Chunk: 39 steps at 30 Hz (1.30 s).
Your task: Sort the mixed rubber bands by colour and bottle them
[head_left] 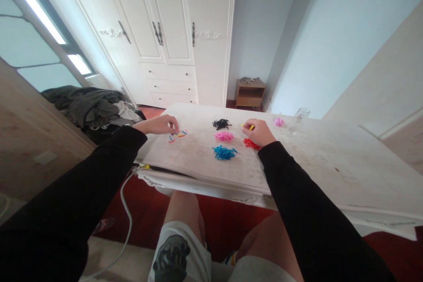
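At the left of the white table, my left hand [165, 124] reaches down with thumb and fingers drawn together. Its fingertips touch a short row of small thin coloured pieces [181, 134] in red, blue, yellow and white. Whether one is pinched there is hidden. My right hand [259, 132] is closed in a pinch, and small yellow pieces [251, 127] show at its fingers. Part of a red pile [250, 143] lies just under that hand. Between the hands are a black pile [221, 124], a pink pile [224, 136] and a blue pile [224, 153] of similar little pieces.
Right of my right hand, a round pink object [279, 122] sits beside a clear glass or plastic container [298, 121]. A white cable [127, 211] hangs at the table's front left. Dark clothes [89, 108] are heaped at left; a white wardrobe [172, 13] stands behind.
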Each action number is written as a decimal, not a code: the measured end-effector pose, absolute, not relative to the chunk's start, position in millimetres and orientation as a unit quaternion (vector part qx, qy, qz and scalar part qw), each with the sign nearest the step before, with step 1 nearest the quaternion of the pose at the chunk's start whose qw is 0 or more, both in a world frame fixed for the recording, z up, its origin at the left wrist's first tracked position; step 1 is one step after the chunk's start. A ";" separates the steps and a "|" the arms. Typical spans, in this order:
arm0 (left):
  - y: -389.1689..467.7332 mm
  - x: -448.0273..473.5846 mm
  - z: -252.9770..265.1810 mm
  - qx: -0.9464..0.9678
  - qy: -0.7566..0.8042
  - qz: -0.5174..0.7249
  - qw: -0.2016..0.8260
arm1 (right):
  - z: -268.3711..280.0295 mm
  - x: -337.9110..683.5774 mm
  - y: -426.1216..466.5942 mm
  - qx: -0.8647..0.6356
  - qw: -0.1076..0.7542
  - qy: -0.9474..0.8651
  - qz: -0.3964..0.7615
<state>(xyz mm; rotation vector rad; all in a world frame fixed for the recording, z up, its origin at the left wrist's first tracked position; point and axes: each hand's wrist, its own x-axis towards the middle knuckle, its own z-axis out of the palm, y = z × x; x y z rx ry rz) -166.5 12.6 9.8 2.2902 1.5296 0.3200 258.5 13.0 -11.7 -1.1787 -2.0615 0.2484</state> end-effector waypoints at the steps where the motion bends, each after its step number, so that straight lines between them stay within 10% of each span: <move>1: 13.3 -168.1 10.5 0.814 0.542 0.107 0.180 | -11.7 258.4 13.0 -0.461 0.366 -0.803 0.095; 9: 11.5 -150.8 15.7 0.808 0.503 0.243 0.189 | -12.1 256.4 12.9 -0.458 0.365 -0.804 0.099; 23: 30.2 4.2 -3.1 0.709 0.302 0.400 0.496 | -12.2 256.5 10.9 -0.432 0.400 -0.801 0.107; 39: 41.5 39.5 -28.0 0.767 0.263 0.442 0.383 | -5.5 248.7 3.4 -0.387 0.409 -0.816 0.130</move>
